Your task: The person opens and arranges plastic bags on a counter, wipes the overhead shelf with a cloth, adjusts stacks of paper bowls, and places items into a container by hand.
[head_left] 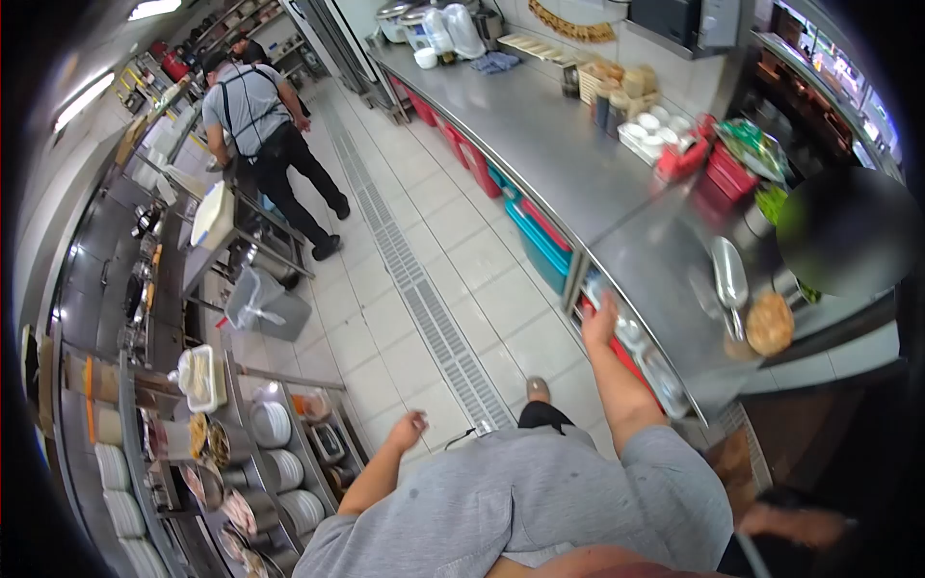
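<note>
My right hand (599, 323) is stretched out at the edge of the steel counter (540, 154), beside the shelf under it, where clear containers (631, 337) and a red tray (631, 371) lie. Its fingers look apart, and nothing shows in it. Over the tiled floor, left of my body, hangs my left hand (409, 429). Its fingers are curled and small in view, so whether they hold anything is unclear. A metal scoop (730, 275) and a round bread (770, 324) lie on the counter, up and right of my right hand.
A person in a grey shirt (252, 111) stands at the left worktable, another person beyond. A grey bin (265, 303) stands below. Shelves with stacked plates (301, 511) are at lower left. Another person's hand (795, 520) shows at lower right. A floor drain (405, 279) runs between.
</note>
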Demonstrator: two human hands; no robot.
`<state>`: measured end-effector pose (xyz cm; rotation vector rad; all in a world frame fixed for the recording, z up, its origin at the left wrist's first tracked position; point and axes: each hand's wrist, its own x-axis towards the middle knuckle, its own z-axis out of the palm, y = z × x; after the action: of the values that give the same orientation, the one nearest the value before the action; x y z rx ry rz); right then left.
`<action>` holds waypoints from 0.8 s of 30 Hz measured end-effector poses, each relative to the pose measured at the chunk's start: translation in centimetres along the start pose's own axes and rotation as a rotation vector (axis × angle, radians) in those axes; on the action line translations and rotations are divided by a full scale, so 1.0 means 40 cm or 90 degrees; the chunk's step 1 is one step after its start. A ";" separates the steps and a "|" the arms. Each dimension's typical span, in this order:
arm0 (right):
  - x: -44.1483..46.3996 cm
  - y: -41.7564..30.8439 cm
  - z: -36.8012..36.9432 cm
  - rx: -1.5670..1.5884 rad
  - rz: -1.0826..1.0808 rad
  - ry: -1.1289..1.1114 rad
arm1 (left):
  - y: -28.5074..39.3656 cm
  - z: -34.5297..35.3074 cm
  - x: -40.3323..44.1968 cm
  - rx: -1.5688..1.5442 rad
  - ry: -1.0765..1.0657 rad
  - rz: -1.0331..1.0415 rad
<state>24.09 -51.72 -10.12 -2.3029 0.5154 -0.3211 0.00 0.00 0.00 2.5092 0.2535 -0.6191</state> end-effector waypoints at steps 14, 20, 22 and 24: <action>0.466 0.062 0.314 -0.307 0.416 0.164 | -0.340 -0.404 0.619 -0.082 -0.214 -0.117; 0.356 -0.112 0.251 -0.340 0.465 0.457 | -0.356 -0.776 1.045 -0.190 -0.231 -0.021; 0.316 -0.176 0.252 -0.296 0.437 0.501 | -0.302 -0.843 1.178 -0.198 -0.222 -0.030; 0.247 -0.241 0.292 -0.010 0.353 0.738 | -0.231 -0.881 1.288 -0.199 -0.191 -0.058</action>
<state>39.81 -42.80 -10.57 -1.6691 1.6496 -1.3550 55.69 29.57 -2.41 2.0846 0.3252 -0.9069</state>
